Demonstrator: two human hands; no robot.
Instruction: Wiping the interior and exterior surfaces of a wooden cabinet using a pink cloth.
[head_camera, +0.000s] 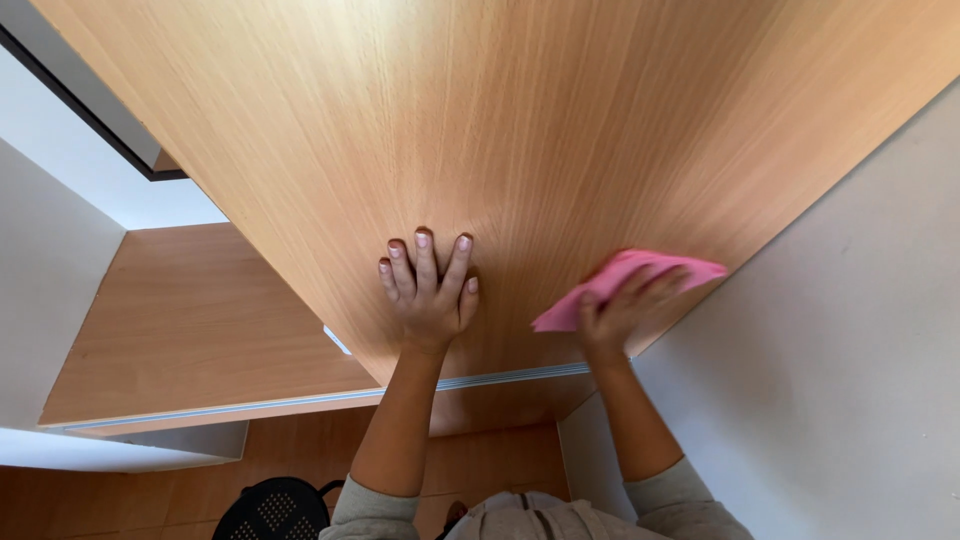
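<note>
Right grip (615, 310) closed on pink cloth (625, 285); left grip (430, 290) open, flat on wooden panel (500, 120). Keep the cloth pressed flat.

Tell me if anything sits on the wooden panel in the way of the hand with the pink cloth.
Nothing visible does. The right hand presses the pink cloth near the wooden panel's right edge; the left hand lies flat beside it, apart from the cloth.

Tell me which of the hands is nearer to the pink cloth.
Right. The right hand presses the pink cloth against the wooden panel near the white wall. The left hand lies flat on the panel, apart from the cloth, off to its left.
</note>
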